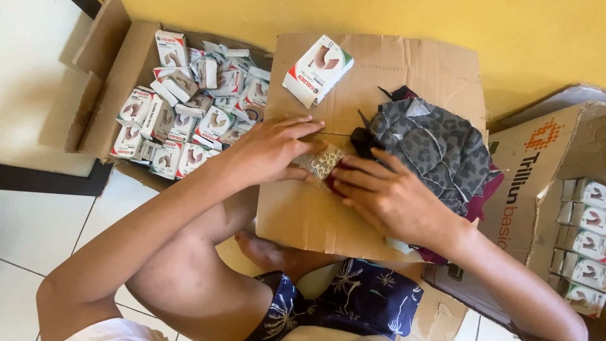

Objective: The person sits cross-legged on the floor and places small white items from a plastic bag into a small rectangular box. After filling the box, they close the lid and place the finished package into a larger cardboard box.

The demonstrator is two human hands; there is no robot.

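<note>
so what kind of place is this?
Likely a home floor used for packing: white tiled floor, yellow wall, open cardboard box full of small cartons, both hands folding a cloth.

A small folded piece of patterned fabric (323, 161), pale with a curly white-and-tan print and a dark red part at its right end, lies flat on a sheet of cardboard, pressed between the left hand (271, 150) and the right hand (385, 196).

both hands (334, 173) meet palm-down, fingers curled, forearms angled inward.
</note>
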